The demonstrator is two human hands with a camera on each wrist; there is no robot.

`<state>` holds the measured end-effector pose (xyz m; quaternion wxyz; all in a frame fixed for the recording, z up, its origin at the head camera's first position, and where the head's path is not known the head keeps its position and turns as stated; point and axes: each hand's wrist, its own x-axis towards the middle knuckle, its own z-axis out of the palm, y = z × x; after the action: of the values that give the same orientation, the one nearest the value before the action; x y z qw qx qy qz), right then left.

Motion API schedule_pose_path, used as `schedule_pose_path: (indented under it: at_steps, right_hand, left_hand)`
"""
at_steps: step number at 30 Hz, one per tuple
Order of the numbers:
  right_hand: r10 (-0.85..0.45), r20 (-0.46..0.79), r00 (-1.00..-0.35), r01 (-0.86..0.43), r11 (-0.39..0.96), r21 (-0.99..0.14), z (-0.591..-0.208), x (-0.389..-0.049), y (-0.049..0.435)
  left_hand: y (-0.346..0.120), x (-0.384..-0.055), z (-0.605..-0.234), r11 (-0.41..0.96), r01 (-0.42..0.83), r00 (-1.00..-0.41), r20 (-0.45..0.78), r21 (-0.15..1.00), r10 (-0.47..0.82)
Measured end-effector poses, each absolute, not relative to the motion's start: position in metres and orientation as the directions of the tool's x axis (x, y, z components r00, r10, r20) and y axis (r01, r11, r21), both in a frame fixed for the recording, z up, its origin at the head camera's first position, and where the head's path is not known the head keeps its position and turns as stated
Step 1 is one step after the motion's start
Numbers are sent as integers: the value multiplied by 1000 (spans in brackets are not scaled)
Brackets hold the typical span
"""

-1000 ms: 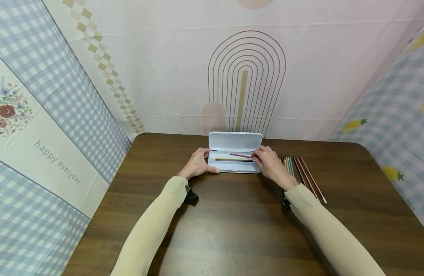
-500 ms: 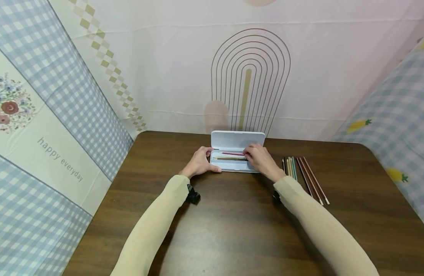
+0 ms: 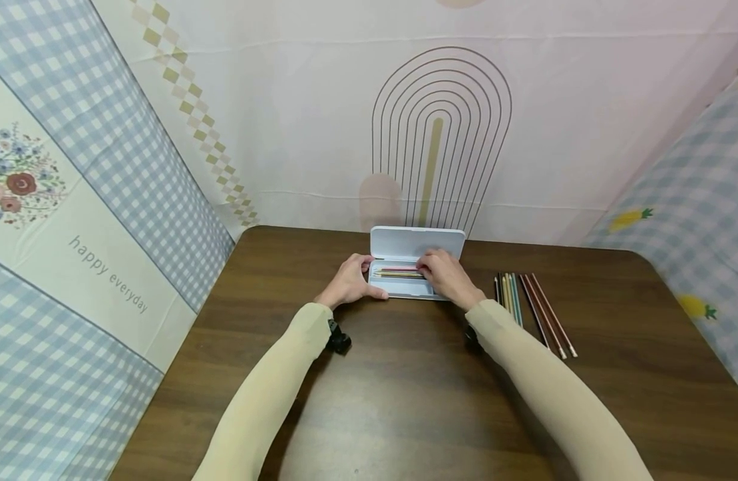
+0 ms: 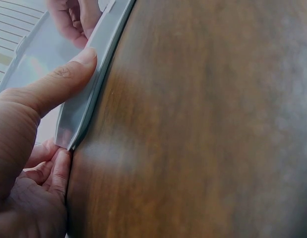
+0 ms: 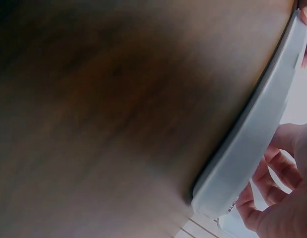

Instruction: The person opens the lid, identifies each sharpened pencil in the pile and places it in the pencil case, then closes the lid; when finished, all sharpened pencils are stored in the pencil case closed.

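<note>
A white pencil case [image 3: 405, 288] stands at the table's far side with its lid [image 3: 407, 242] raised. My left hand [image 3: 348, 280] grips the case's left end, thumb over the front rim and fingers at the far corner. In the left wrist view that thumb presses on the case's rim [image 4: 89, 106]. Reaching into the case, my right hand [image 3: 445, 275] pinches the right end of a red pencil [image 3: 395, 269]. Yellow and dark pencils [image 3: 397, 275] lie alongside it in the back compartment. Right fingertips are hidden in the head view; the right wrist view shows curled fingers [image 5: 265, 181] behind the case wall.
Right of the case lies a group of black, yellowish and teal pencils [image 3: 509, 297]. Beside it are several brown and dark pencils [image 3: 549, 314], slanting toward the front. A patterned cloth [image 3: 308, 133] hangs behind the brown wooden table [image 3: 399, 401].
My right hand has moved left over the case, bringing the red pencil down next to the other pencils. The left hand keeps its grip on the case. The head view has shifted slightly.
</note>
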<state>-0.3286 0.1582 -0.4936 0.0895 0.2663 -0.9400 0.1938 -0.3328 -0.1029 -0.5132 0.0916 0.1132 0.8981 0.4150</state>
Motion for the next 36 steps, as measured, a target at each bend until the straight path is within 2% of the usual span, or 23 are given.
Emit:
schedule_pose_path:
  at_steps: [10, 20, 29, 36]
  right_hand:
    - [-440, 261, -860, -507, 799, -324, -498, -331, 155]
    - [-425, 210, -881, -470, 839, -273, -493, -329, 150]
    - [-445, 212, -870, -485, 849, -209, -495, -332, 148]
    - [-427, 193, -883, -463, 859, -219, -492, -332, 148]
  left_hand:
    - [-103, -334, -514, 649, 126, -956, -82, 750, 281]
    - [-102, -334, -514, 655, 117, -958, -89, 747, 272]
    - [-102, -333, -513, 648, 119, -958, -83, 752, 273]
    - [-102, -332, -512, 644, 119, -958, -84, 756, 275]
